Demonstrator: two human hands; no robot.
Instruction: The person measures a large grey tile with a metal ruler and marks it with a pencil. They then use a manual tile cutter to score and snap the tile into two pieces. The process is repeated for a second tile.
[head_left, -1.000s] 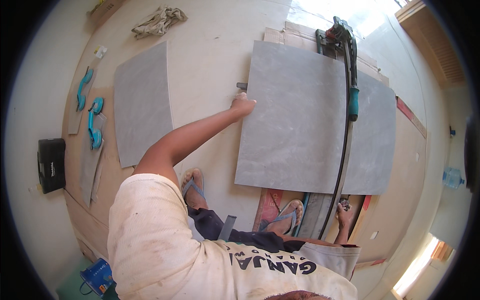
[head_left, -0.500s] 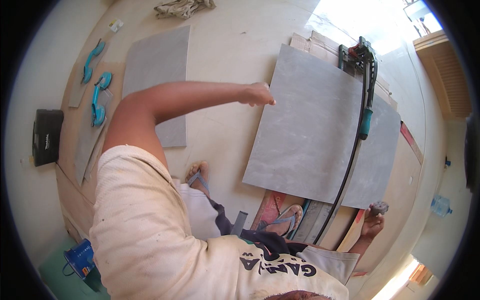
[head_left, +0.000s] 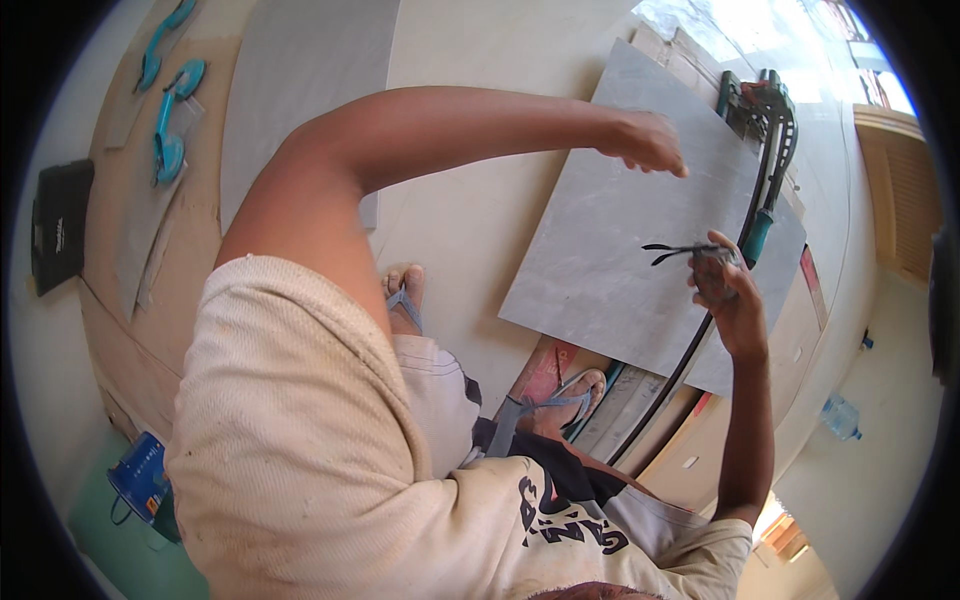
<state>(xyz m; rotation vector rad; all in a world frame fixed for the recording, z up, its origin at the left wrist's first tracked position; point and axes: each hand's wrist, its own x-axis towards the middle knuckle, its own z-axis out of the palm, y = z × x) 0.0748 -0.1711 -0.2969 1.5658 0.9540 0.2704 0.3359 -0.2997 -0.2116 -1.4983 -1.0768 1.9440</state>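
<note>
While my right hand (head_left: 738, 300) pinches a dark object (head_left: 713, 278) with thin black prongs between its fingers, over the large grey tile (head_left: 600, 240), my left hand (head_left: 645, 140) hovers there too, fingers bent; whether they grip anything, I cannot tell.

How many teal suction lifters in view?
2. One teal lifter is at the upper left, running up to the picture's top edge; the second teal lifter is just below it, slightly right. No others show.
</note>
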